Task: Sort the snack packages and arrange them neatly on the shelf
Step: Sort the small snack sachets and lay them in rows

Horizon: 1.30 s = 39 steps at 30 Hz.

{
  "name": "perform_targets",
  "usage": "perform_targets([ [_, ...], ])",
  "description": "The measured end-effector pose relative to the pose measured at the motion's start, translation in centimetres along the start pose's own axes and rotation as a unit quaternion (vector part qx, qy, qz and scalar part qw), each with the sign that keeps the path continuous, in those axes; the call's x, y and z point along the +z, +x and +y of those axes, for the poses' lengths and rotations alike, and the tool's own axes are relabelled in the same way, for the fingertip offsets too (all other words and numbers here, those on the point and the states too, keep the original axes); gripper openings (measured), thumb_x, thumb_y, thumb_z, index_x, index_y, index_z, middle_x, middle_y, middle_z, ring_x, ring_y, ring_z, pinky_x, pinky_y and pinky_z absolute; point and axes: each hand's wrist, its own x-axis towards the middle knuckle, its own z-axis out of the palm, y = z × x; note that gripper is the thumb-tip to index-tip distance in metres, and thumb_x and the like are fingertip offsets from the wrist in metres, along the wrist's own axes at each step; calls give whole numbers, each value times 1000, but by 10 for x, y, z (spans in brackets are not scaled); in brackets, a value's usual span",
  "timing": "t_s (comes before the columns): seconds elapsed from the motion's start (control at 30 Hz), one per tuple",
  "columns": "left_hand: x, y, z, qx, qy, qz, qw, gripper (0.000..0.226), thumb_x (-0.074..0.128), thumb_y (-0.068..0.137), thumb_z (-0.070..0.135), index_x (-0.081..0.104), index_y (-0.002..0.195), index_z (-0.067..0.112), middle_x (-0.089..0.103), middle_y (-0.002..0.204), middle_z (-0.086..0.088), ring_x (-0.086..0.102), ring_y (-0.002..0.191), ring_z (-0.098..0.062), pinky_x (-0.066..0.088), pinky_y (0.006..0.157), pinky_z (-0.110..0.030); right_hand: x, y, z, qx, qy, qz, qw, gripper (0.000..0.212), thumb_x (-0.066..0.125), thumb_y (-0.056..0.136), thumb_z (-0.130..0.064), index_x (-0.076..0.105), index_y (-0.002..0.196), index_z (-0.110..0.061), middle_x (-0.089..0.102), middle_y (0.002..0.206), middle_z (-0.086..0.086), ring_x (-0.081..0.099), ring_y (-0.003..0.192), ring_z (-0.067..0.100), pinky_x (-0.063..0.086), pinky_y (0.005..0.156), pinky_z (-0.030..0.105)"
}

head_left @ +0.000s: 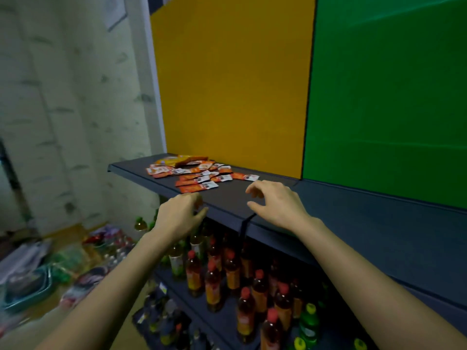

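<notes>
Several small orange-and-white snack packets [199,176] lie in a loose heap on the left end of the dark grey shelf [232,198], with a larger orange bag [180,160] behind them. My left hand [180,215] hovers at the shelf's front edge, fingers loosely curled; an orange patch shows at its fingertips, too blurred to tell whether it is a packet. My right hand [275,202] hovers over the bare shelf to the right of the heap, fingers spread and relaxed, holding nothing. The nearest packet [198,186] lies just beyond my left hand.
A yellow panel [232,84] and a green panel [386,97] back the shelf. Below it, lower shelves hold several red-capped drink bottles [232,271] and green-capped ones [309,322]. Baskets and bagged goods [50,269] clutter the floor at left.
</notes>
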Motion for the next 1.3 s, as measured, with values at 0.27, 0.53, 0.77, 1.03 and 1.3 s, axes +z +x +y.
perform_targets([
  [0.27, 12, 16, -105, -73, 0, -4, 997, 26, 51, 89, 42, 59, 98, 19, 68, 102, 0, 63, 93, -24, 50, 72, -35, 68, 94, -51, -1, 52, -34, 998, 25, 57, 88, -32, 59, 112, -27, 64, 110, -8, 58, 106, 17, 45, 83, 33],
  [0.53, 42, 76, -200, -98, -26, 18, 995, 24, 52, 89, 41, 60, 97, 21, 69, 98, 1, 64, 90, -23, 53, 74, -37, 138, 206, -83, -14, 38, -48, 998, 29, 56, 88, -33, 60, 116, -27, 64, 115, -5, 58, 108, 18, 45, 81, 31],
  [0.77, 69, 176, -277, -71, -4, 8, 997, 25, 52, 90, 40, 61, 99, 17, 67, 103, -2, 62, 93, -22, 48, 72, -33, 174, 329, -87, 38, 11, -35, 999, 31, 59, 86, -37, 62, 115, -29, 66, 116, -3, 58, 111, 24, 49, 87, 36],
  [1.03, 107, 254, -347, -68, -33, -9, 997, 30, 53, 90, 42, 63, 102, 17, 67, 105, -2, 62, 93, -20, 43, 67, -30, 215, 414, -74, 100, -13, -50, 994, 31, 58, 87, -35, 61, 117, -25, 63, 123, 0, 56, 115, 24, 44, 87, 33],
  [1.3, 151, 326, -389, -72, -101, -20, 992, 29, 54, 89, 41, 63, 105, 19, 66, 108, -1, 60, 100, -23, 46, 77, -35, 252, 475, -72, 165, -21, -130, 977, 46, 55, 87, -50, 69, 103, -9, 67, 113, 9, 59, 105, 27, 48, 85, 35],
])
